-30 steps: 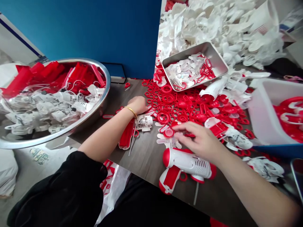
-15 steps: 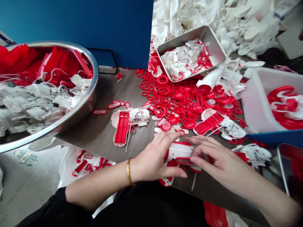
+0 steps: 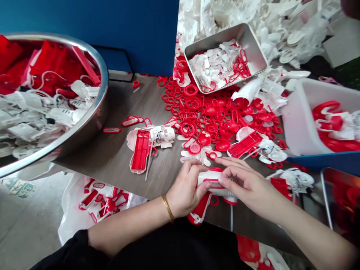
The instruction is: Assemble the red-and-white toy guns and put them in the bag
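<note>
A red-and-white toy gun (image 3: pixel 209 189) lies at the near edge of the brown table (image 3: pixel 118 150). My left hand (image 3: pixel 185 189) grips its rear end, fingers curled around the body, a gold bangle on the wrist. My right hand (image 3: pixel 249 183) rests on the top of the toy gun, fingertips pressing a thin red strip against its white body. Its red grip points toward me. An opened half-shell with a red insert (image 3: pixel 140 150) lies just left of the hands.
A big steel bowl (image 3: pixel 92 123) of red and white parts stands at the left. A steel tray (image 3: pixel 253 48) of small parts sits at the back, loose red rings (image 3: pixel 197 112) before it. At the right stands a white bin (image 3: pixel 298 120). White shells pile up behind.
My left hand has come from the ring pile to the toy gun and closed on its rear end. My right hand settled onto its top. The camera has tilted down.
</note>
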The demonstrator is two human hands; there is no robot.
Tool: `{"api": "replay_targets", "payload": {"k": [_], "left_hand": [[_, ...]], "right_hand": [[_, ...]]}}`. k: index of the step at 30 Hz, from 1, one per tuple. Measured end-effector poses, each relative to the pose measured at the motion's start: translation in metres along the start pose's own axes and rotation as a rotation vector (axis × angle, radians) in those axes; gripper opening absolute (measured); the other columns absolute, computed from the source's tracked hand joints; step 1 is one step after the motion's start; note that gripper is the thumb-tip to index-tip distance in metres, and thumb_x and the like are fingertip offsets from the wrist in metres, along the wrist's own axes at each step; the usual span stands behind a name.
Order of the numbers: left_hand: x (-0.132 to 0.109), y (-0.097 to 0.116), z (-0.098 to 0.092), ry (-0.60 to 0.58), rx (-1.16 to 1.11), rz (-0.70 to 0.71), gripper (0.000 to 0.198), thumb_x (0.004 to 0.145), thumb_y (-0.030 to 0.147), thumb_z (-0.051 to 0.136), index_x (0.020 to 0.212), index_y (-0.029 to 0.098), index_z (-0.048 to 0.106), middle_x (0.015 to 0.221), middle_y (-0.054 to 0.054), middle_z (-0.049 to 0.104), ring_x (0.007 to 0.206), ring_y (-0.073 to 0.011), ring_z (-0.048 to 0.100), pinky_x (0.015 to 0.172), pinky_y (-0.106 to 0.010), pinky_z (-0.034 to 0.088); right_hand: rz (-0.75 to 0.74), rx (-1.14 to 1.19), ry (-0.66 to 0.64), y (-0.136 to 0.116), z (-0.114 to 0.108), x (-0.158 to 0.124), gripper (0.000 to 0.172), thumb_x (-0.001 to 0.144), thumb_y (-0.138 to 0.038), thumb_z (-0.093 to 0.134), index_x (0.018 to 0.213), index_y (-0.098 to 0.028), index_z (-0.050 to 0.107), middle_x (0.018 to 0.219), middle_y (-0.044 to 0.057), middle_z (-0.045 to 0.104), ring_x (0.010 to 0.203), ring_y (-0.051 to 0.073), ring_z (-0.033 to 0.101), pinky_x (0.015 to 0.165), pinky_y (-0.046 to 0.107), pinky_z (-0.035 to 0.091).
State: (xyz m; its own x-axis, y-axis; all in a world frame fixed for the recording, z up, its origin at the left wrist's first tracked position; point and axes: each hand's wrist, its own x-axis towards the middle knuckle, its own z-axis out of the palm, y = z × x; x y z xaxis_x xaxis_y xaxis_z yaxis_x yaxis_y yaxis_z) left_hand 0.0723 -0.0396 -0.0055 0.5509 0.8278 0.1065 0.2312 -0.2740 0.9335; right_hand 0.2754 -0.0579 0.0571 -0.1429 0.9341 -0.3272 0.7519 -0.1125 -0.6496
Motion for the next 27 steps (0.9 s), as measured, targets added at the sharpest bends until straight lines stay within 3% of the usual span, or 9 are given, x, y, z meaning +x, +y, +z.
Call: {"api": "replay_targets", "payload": {"k": [6, 10, 15, 20, 22, 25, 27], "left_hand": [[-0.001, 0.002, 0.004, -0.029, 0.023, 0.027, 0.029, 0.095, 0.04, 0.046, 0.112, 0.017, 0.048, 0.115, -0.013, 0.055, 0.108, -0.0268, 0.05, 0.094, -0.048, 0.043], [-0.001, 0.002, 0.006, -0.033, 0.034, 0.032, 0.027, 0.094, 0.037, 0.046, 0.112, 0.017, 0.048, 0.113, -0.013, 0.054, 0.107, -0.0262, 0.05, 0.093, -0.047, 0.042], [-0.001, 0.0, 0.006, -0.034, 0.024, 0.028, 0.029, 0.095, 0.039, 0.045, 0.112, 0.017, 0.048, 0.114, -0.013, 0.054, 0.107, -0.0265, 0.05, 0.092, -0.046, 0.043], [-0.001, -0.002, 0.006, -0.044, 0.041, 0.045, 0.03, 0.095, 0.039, 0.044, 0.114, 0.017, 0.048, 0.114, -0.013, 0.054, 0.108, -0.0269, 0.049, 0.093, -0.046, 0.042], [0.0, -0.002, 0.005, -0.037, 0.043, 0.039, 0.029, 0.095, 0.037, 0.044, 0.115, 0.017, 0.048, 0.114, -0.013, 0.054, 0.107, -0.0265, 0.049, 0.092, -0.046, 0.042], [0.0, -0.001, 0.005, -0.044, 0.045, 0.029, 0.029, 0.095, 0.038, 0.044, 0.114, 0.017, 0.048, 0.113, -0.013, 0.054, 0.106, -0.0265, 0.05, 0.091, -0.046, 0.043], [0.0, -0.002, 0.004, -0.057, 0.043, 0.033, 0.031, 0.094, 0.04, 0.044, 0.114, 0.016, 0.049, 0.114, -0.014, 0.054, 0.106, -0.0272, 0.05, 0.091, -0.047, 0.043]], "right_hand": [[-0.012, -0.047, -0.233, -0.011, -0.016, 0.004, 0.024, 0.084, -0.045, 0.058, 0.075, -0.023, 0.054, 0.135, 0.007, 0.054, 0.126, 0.028, 0.048, 0.103, 0.049, 0.039], [-0.003, -0.208, -0.4, -0.018, -0.025, 0.012, 0.024, 0.082, -0.042, 0.06, 0.075, -0.022, 0.048, 0.115, 0.008, 0.062, 0.104, 0.026, 0.06, 0.087, 0.043, 0.047], [-0.161, -0.263, -0.41, -0.019, -0.026, 0.02, 0.023, 0.084, -0.037, 0.058, 0.072, -0.022, 0.047, 0.117, 0.009, 0.063, 0.125, 0.029, 0.048, 0.093, 0.04, 0.043], [-0.06, -0.478, -0.565, -0.035, -0.03, 0.035, 0.022, 0.078, -0.037, 0.066, 0.072, -0.022, 0.051, 0.082, 0.004, 0.068, 0.085, 0.027, 0.066, 0.066, 0.034, 0.045], [-0.114, -0.526, -0.561, -0.037, -0.029, 0.032, 0.017, 0.078, -0.033, 0.066, 0.075, -0.021, 0.054, 0.088, 0.006, 0.07, 0.081, 0.026, 0.067, 0.065, 0.033, 0.045], [-0.202, -0.527, -0.454, -0.031, -0.026, 0.023, 0.008, 0.081, -0.026, 0.06, 0.079, -0.02, 0.056, 0.108, 0.009, 0.068, 0.091, 0.025, 0.067, 0.073, 0.033, 0.047], [-0.209, -0.529, -0.439, -0.028, -0.026, 0.023, 0.01, 0.081, -0.028, 0.061, 0.078, -0.021, 0.056, 0.112, 0.009, 0.068, 0.093, 0.025, 0.067, 0.074, 0.033, 0.047]]}}
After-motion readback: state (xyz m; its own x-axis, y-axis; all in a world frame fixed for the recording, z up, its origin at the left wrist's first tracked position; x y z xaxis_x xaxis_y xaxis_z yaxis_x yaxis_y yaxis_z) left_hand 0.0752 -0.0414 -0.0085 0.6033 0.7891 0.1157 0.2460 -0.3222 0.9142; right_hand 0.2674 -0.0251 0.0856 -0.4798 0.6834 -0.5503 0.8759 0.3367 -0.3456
